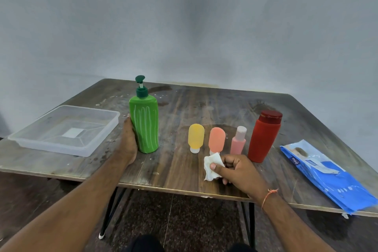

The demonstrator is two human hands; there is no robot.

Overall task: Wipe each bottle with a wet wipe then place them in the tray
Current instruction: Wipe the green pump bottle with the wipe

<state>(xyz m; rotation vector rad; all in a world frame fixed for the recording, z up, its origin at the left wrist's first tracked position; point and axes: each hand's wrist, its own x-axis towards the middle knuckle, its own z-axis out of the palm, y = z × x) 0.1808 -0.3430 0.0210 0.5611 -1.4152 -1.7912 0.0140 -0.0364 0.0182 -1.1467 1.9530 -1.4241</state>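
The tall green plastic pump bottle (pixel 144 127) stands upright near the wooden table's (pixel 184 174) left side, gripped by the left hand (pixel 128 143); the right hand (pixel 238 170) pinches a crumpled white wet wipe (pixel 211 166) near the front edge, the clear plastic tray (pixel 51 143) at the left edge

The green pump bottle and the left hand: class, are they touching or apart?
Touching. In the head view, the left hand wraps the green pump bottle's left side, with no gap visible between palm and bottle.
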